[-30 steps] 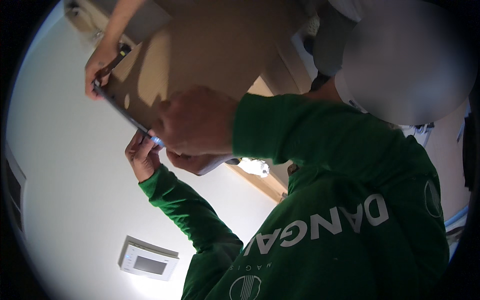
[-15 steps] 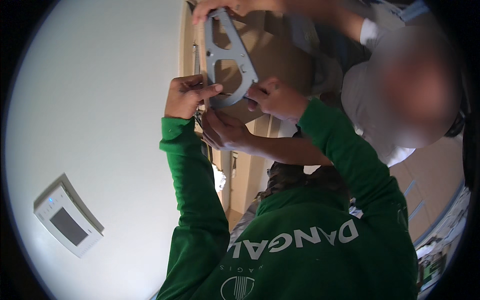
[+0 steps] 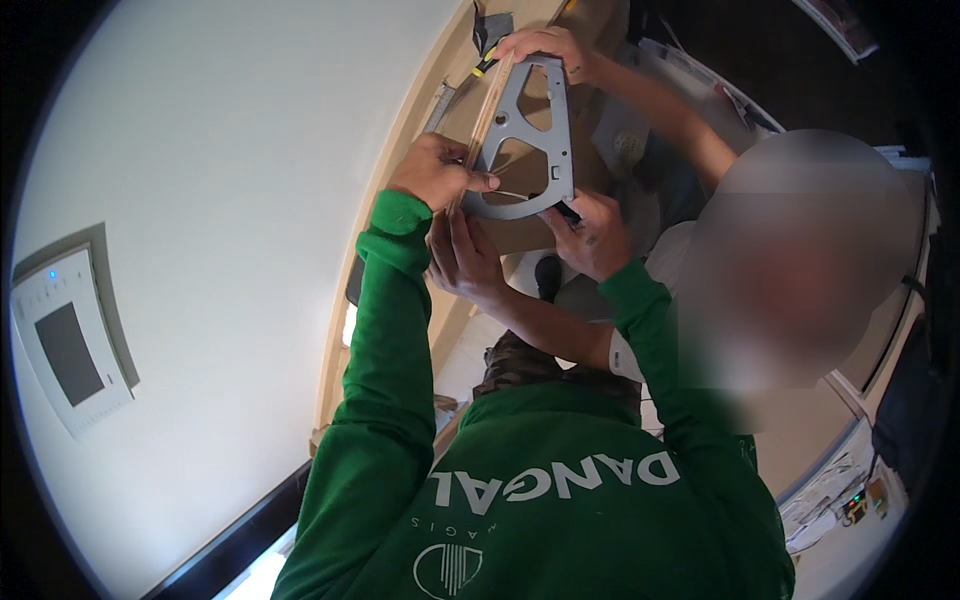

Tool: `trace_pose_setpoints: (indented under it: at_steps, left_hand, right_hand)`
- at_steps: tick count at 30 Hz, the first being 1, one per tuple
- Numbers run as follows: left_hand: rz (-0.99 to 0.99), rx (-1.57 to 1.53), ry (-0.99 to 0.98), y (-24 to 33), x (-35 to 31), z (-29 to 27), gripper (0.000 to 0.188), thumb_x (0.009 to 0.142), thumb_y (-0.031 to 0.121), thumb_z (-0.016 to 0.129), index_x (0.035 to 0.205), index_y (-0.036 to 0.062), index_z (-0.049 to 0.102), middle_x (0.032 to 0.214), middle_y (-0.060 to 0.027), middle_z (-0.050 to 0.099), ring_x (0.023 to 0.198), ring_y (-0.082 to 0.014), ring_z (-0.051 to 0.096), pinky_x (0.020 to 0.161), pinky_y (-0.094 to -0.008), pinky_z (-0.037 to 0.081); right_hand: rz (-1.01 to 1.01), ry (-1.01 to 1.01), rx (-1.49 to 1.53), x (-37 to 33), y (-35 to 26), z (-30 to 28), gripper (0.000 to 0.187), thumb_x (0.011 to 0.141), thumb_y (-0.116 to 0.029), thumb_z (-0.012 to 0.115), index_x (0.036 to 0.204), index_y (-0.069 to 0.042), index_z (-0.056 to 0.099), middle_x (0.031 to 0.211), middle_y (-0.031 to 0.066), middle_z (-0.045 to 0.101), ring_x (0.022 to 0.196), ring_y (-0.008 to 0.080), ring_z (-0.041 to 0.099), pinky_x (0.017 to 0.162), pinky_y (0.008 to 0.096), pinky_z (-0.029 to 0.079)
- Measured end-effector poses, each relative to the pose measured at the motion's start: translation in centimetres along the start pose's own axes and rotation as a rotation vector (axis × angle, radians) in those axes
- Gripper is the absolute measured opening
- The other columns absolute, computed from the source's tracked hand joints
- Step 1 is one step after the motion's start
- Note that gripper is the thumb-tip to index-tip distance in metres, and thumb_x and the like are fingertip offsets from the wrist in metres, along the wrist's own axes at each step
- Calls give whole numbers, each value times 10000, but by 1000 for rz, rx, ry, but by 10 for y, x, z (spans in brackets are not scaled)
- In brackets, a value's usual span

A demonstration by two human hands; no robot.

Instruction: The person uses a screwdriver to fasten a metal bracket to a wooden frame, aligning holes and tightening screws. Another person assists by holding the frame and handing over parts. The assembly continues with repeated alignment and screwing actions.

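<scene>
A grey metal bracket (image 3: 549, 135) with large cut-outs lies against the edge of a narrow wooden board (image 3: 490, 115). My left hand (image 3: 432, 174) is closed around the board near its lower end, the thumb reaching over to the bracket. My right hand (image 3: 597, 238) grips the dark handle of a screwdriver (image 3: 568, 212) at the bracket's curved end. Its thin shaft shows through the lower cut-out, pointing at the board; its tip is hidden by my left thumb. A co-worker's hand (image 3: 548, 48) holds the top end, and their other hand (image 3: 466, 258) supports the board from below.
The co-worker (image 3: 690, 130) leans in from the right. A wooden ledge (image 3: 400, 150) runs along the white wall (image 3: 250, 150), bearing a yellow-and-black tool (image 3: 487, 62) and a metal ruler (image 3: 440, 105). A white wall panel with a screen (image 3: 70, 345) hangs at left.
My view has swung, so the wall panel sits further left and the bracket further right, turned slightly. Both my hands keep their grips; the co-worker's hands stay on the piece.
</scene>
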State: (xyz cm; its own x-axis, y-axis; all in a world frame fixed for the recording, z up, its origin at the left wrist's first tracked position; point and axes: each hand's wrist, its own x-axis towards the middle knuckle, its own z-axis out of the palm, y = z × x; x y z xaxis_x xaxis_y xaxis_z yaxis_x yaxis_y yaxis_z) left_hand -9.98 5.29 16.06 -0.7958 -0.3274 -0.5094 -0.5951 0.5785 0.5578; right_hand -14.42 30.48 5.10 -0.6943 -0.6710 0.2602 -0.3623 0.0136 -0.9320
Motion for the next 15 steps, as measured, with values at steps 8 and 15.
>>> trace_pose_setpoints:
  at_steps: [8, 15]
  left_hand:
    - [-17, -25, 8, 1, -1, -1, 478, 717, 270, 934, 1034, -66, 810, 815, -132, 768, 765, -207, 694, 770, -365, 558]
    - [-8, -12, 31, 0, -3, 1, 433, 719, 284, 921, 993, -35, 816, 753, -123, 737, 721, -209, 677, 727, -380, 539]
  right_hand:
    - [97, 11, 259, -1, 7, 16, 267, 965, -140, 724, 1202, -24, 690, 929, 167, 738, 759, 388, 716, 660, 446, 565]
    - [-31, -34, -46, -1, -5, 0, 190, 995, -132, 703, 1135, -5, 725, 888, 148, 749, 683, 243, 705, 620, 413, 540]
